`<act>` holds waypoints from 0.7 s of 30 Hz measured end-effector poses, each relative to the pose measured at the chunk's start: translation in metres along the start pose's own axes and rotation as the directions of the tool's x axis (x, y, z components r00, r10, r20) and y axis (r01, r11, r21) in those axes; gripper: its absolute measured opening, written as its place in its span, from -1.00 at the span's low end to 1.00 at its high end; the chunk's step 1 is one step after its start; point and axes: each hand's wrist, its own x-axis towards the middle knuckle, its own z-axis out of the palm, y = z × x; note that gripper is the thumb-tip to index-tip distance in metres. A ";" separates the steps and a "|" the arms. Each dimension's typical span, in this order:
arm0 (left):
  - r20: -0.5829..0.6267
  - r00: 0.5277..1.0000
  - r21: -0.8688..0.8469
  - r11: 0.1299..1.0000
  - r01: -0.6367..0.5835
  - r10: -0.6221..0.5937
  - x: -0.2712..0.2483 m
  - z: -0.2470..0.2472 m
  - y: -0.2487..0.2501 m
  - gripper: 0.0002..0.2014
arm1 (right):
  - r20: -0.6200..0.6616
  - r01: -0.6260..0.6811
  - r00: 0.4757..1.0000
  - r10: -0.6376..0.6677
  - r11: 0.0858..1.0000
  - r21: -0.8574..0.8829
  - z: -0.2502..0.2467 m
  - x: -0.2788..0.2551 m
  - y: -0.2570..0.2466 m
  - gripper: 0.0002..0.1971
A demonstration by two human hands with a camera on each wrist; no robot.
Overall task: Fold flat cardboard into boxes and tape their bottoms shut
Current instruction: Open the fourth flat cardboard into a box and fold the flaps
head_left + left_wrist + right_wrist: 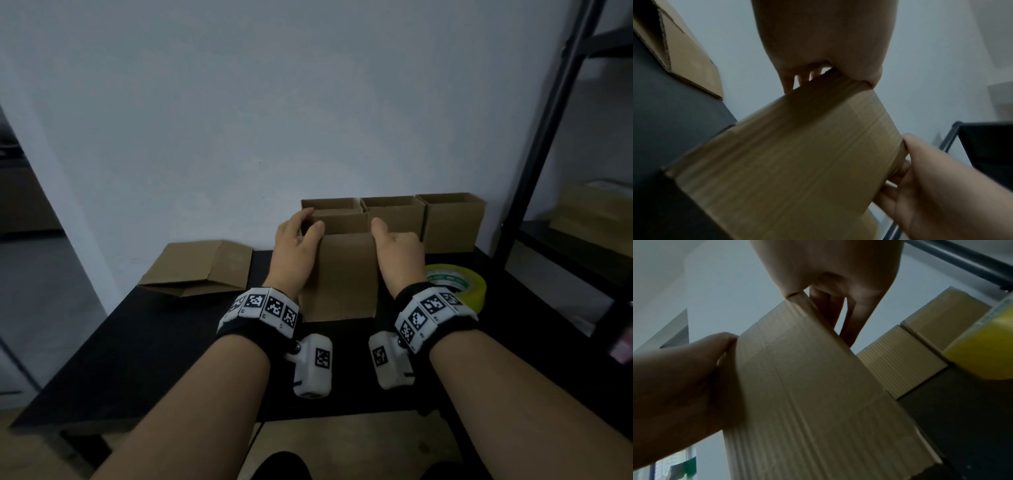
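Right now I have the box point(339, 274) standing upright near the middle of the table point(144, 349), open end up, with one hand on each side of it. My left hand point(294, 253) wraps the left top corner, thumb on the near face and fingers curled over the rim, so it is gripping the box. My right hand point(397, 250) presses against the right side with the thumb up at the rim; the right wrist view shows the fingers point(851, 321) reaching down along that wall, so I judge it is holding too, though how tightly I cannot tell. I hold it from both sides, I think, so the walls stay square and the box sets down straight.

Along the far edge of the table, against the wall point(274, 102), stands a row of three finished boxes point(448, 222), open ends up. I judge this one belongs with them, since it stands just in front of that row.

The flat cardboard point(202, 267) waits at the far left corner, within my left hand's reach for the next fold. The yellow tape roll point(466, 281) lies toward the right edge, just beside my right wrist, handy for sealing a bottom. A dark metal rack point(548, 137) stands beyond the right edge.
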 end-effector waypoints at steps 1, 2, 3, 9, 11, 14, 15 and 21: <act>-0.043 0.999 0.033 0.999 -0.032 0.034 -0.004 -0.003 0.000 -0.52 | -0.001 -0.003 1.000 0.003 1.000 -0.012 0.000 -0.001 -0.001 -0.43; -0.091 0.994 0.058 0.997 -0.053 0.058 -0.008 -0.005 0.000 -0.50 | -0.002 -0.006 1.000 0.006 1.000 -0.025 0.000 -0.001 -0.002 -0.43; -0.135 0.988 0.079 0.995 -0.063 0.073 -0.012 -0.007 0.000 -0.49 | -0.005 -0.008 1.000 0.008 0.999 -0.034 0.000 -0.001 -0.002 -0.43; -0.229 0.968 0.185 0.981 -0.061 0.103 -0.025 -0.013 0.004 -0.59 | -0.003 -0.025 1.000 0.024 0.998 -0.060 -0.001 -0.003 -0.007 -0.44; -0.224 0.967 0.207 0.976 -0.074 0.121 -0.025 -0.012 0.004 -0.60 | 0.003 -0.022 1.000 0.023 0.998 -0.055 -0.002 -0.003 -0.008 -0.45; -0.202 0.970 0.233 0.969 -0.085 0.134 -0.021 -0.011 0.002 -0.63 | 0.015 -0.026 1.000 0.027 0.998 -0.053 -0.003 -0.003 -0.008 -0.46; -0.191 0.972 0.242 0.966 -0.088 0.136 -0.020 -0.011 0.001 -0.65 | 0.019 -0.028 0.999 0.029 0.998 -0.052 -0.003 -0.003 -0.008 -0.46; -0.098 0.980 0.326 0.936 -0.130 0.171 -0.018 -0.016 -0.004 -0.55 | 0.028 -0.028 0.999 0.029 0.999 -0.034 -0.003 -0.002 -0.006 -0.47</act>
